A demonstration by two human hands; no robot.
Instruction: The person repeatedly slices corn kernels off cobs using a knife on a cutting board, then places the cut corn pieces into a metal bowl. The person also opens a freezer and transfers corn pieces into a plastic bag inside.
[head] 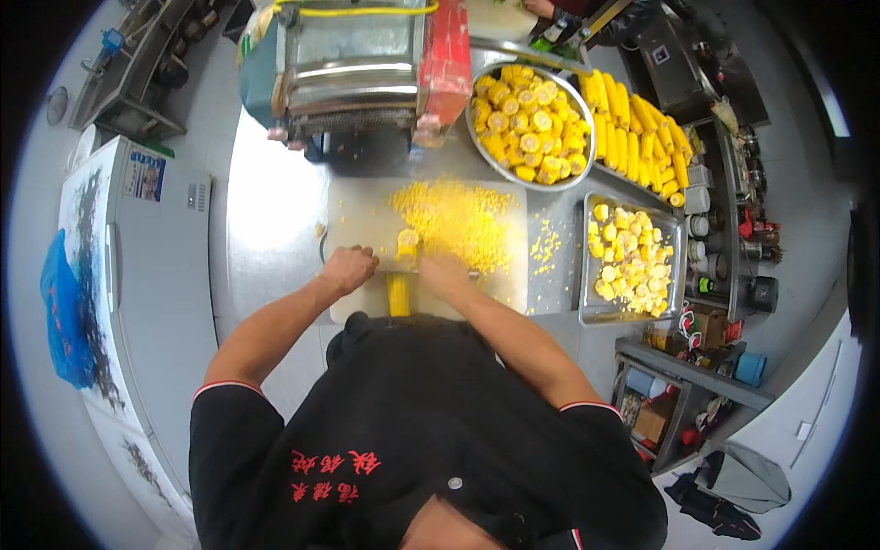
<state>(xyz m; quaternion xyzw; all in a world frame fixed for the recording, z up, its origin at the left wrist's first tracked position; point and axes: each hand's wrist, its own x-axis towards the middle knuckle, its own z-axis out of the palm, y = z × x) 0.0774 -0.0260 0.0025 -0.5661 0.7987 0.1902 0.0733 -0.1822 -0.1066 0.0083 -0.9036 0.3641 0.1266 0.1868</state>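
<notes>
A whitish cutting board (357,206) lies before me, with a heap of loose corn kernels (467,220) on its far right half. A husked corn cob (398,295) points away from me at the board's near edge. Just beyond it is a short cut piece of cob (407,242). A thin blade, seen nearly edge-on, crosses between them. My right hand (445,275), blurred, is closed around its handle, whose end shows at the right. My left hand (350,268) is curled at the blade's left end; whether it grips the blade is hidden.
A round metal bowl (471,130) of cut corn stands at the back right, beside whole cobs (632,137). A metal tray (584,275) of cut pieces lies right. A machine with rollers (350,75) stands beyond the board. Another person's hand (540,8) shows at the top.
</notes>
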